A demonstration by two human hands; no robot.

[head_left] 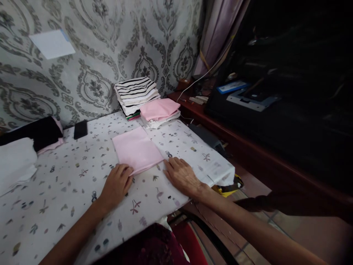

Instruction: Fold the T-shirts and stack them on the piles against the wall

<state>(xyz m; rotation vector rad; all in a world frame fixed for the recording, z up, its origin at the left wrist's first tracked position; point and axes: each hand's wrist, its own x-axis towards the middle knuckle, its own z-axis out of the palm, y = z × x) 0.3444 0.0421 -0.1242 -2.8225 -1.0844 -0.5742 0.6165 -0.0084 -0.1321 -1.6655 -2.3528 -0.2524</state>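
A folded pale pink cloth lies flat on the patterned white table cover. My left hand rests at its near left corner, fingertips touching the edge, the fingers lying flat and slightly bent. At the near right corner is my right hand, palm down with its fingers spread on the cover and fingertips by the cloth's edge. Neither hand grips anything. Behind the cloth sits a brighter pink folded cloth on top of white ones, beside a taller stack of striped and white folded cloths.
White cloth and black cloth lie at the far left. A dark phone is near the wall. To the right stand a dark red wooden cabinet and a large black screen. A white cable hangs behind the stacks.
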